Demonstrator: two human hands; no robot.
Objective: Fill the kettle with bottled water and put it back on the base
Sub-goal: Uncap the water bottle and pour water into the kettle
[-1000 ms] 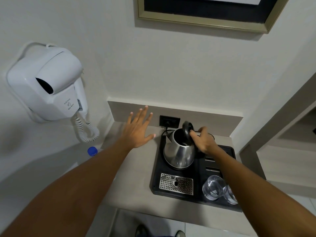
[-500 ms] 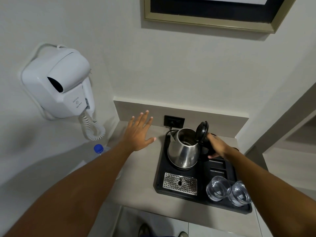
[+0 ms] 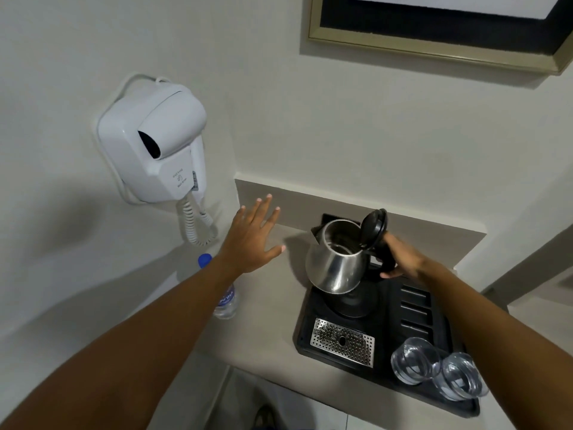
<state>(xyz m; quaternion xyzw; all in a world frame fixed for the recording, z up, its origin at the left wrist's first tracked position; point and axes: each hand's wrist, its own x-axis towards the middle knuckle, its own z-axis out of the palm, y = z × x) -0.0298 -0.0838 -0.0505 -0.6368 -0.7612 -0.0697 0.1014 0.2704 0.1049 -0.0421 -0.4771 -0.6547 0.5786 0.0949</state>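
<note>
Right hand [image 3: 403,259] gripping kettle [image 3: 336,259] handle, lid standing open, kettle tilting just above base [image 3: 356,301]. Left hand [image 3: 252,240] hovering spread, empty, above desk [image 3: 266,305]. Bottle [image 3: 224,293] standing capped beneath left forearm. Risk: forearm knocking bottle over while reaching back.

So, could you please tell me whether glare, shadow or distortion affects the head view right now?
Head view: soft highlights streak the steel kettle; the left hand casts a faint shadow on the wall; wide-angle bending curves the picture frame; the glasses look slightly smeared.
</note>
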